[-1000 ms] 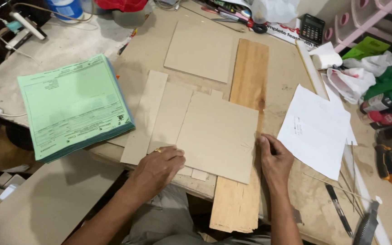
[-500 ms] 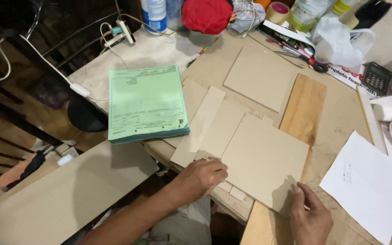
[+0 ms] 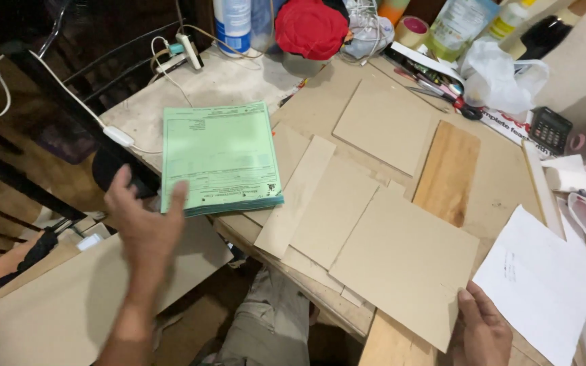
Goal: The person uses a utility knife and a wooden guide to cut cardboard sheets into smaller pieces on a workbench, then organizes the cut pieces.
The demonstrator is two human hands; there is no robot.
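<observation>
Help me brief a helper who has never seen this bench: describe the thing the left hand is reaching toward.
On the pale worn workbench, look at the near left corner, just beyond the open left hand. There lies a thick stack of pale green printed paper forms, overhanging the edge. It is the only green stack; the neighbouring brown cardboard panels are plain and unprinted.

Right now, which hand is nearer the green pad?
Left. The left hand is raised open at the green pad's lower left corner, fingertips by its edge. The right hand is far across the table, resting on a brown board's lower corner.
</observation>
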